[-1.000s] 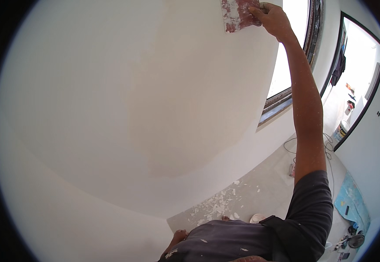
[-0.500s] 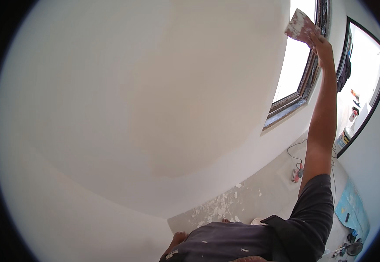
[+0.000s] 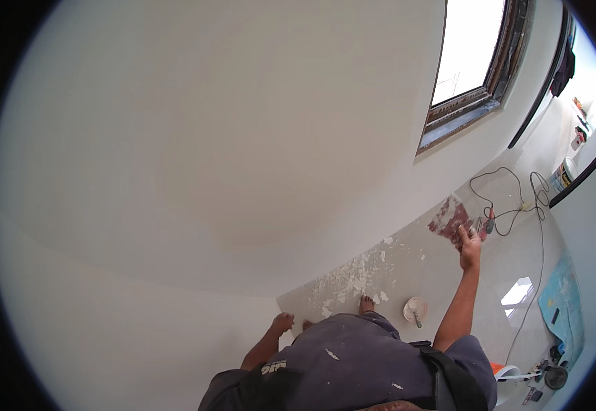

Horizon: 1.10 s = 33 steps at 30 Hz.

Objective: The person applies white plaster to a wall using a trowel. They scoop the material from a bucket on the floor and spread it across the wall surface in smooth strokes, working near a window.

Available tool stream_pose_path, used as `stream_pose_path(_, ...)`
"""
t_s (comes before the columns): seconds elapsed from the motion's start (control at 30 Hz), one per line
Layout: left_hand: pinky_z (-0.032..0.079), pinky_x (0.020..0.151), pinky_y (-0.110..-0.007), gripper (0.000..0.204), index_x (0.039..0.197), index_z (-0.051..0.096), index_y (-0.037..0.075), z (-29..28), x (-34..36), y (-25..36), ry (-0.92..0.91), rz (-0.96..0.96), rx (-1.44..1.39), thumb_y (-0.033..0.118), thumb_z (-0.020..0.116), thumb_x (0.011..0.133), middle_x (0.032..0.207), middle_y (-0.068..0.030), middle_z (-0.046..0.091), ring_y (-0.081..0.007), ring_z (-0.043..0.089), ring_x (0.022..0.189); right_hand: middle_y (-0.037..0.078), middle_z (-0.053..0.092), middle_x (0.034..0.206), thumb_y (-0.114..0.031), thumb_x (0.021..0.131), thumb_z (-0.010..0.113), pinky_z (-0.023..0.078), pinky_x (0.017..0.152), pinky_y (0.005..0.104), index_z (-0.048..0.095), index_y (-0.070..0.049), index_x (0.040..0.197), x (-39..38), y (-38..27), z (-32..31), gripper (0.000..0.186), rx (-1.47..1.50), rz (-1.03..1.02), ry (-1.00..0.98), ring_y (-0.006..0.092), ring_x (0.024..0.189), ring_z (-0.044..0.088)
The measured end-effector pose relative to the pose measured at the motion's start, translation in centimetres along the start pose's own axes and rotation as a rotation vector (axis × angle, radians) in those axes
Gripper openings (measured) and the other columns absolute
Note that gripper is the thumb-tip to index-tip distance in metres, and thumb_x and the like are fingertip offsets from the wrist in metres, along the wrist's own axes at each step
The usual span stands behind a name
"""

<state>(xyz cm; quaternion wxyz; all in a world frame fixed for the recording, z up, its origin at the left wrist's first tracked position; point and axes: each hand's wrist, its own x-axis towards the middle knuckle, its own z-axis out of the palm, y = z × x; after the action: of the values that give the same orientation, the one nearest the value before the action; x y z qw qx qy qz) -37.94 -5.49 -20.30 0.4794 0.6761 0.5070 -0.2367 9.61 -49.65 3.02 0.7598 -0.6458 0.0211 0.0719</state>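
Observation:
My right hand [image 3: 470, 246] grips a square sheet of sandpaper [image 3: 451, 220], reddish brown with white dusty patches. It is held out over the floor, to the right of the pale wall [image 3: 298, 123]. Low at my left side is my left hand [image 3: 283, 322], its fingers curled in and nothing showing in them. A faint beige patch [image 3: 277, 212] spreads over the smooth wall in front of me.
White flakes [image 3: 358, 272] litter the floor along the wall. A round pale container [image 3: 415, 309] with a green-handled tool stands near my feet. To the right are a red corded tool [image 3: 488, 225], its loose cable [image 3: 517, 178], a bucket [image 3: 564, 175] and a blue sheet [image 3: 562, 301]. A window [image 3: 469, 55] opens above.
My right hand has come down from beside the window to low over the floor, still holding the sandpaper. More of my left arm and the floor shows.

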Motion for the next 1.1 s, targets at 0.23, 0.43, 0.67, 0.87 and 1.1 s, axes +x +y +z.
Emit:
stream_pose_path(0.23,0.053,0.077,-0.038,0.042,0.106,0.066,0.000,3.7,-1.1,9.9,-0.005,0.183,0.158,0.039,0.055,0.092,0.092,-0.0126,0.071,-0.0229,0.068,0.082,0.007,0.065,0.078,-0.019,0.082,0.073,0.050,0.061,0.0360,0.065,0.002,0.093,-8.9,23.0,-9.4,0.025,-0.779,0.338,0.272,0.0187,0.068,0.061)
stream_pose_path(0.43,0.049,0.088,-0.042,0.045,0.110,0.066,0.003,8.1,-1.8,13.8,-0.122,0.338,0.341,0.042,0.054,0.091,0.102,-0.0145,0.070,-0.0312,0.066,0.098,0.018,0.069,0.091,-0.022,0.079,0.072,0.052,0.073,0.0410,0.067,0.005,0.098,-18.2,27.5,-13.2,0.034,-0.753,0.588,0.260,0.0290,0.083,0.068)
stream_pose_path(0.67,0.047,0.095,-0.043,0.047,0.115,0.065,0.004,7.9,-0.5,11.3,-0.153,0.281,0.399,0.042,0.054,0.091,0.119,-0.0200,0.064,-0.0351,0.060,0.112,0.017,0.068,0.088,-0.016,0.077,0.073,0.052,0.071,0.0391,0.065,0.007,0.099,-28.4,27.6,-16.8,0.033,-0.614,0.742,0.467,0.0252,0.082,0.067)
stream_pose_path(0.87,0.046,0.096,-0.043,0.046,0.112,0.066,0.003,10.4,0.2,3.6,-0.193,0.199,0.326,0.042,0.054,0.090,0.113,-0.0207,0.066,-0.0342,0.062,0.108,0.016,0.068,0.081,-0.017,0.076,0.072,0.052,0.062,0.0368,0.066,0.009,0.092,-37.3,25.3,-19.6,0.031,-0.926,0.667,0.438,0.0235,0.071,0.067)
stream_pose_path(1.1,0.049,0.087,-0.044,0.050,0.108,0.066,-0.002,17.0,-2.5,-6.9,-0.278,0.435,0.665,0.043,0.055,0.088,0.100,-0.0188,0.070,-0.0343,0.065,0.098,0.022,0.069,0.086,-0.024,0.075,0.071,0.053,0.069,0.0414,0.065,0.008,0.095,-41.6,22.1,-22.8,0.039,-0.960,0.665,0.526,0.0318,0.081,0.069)
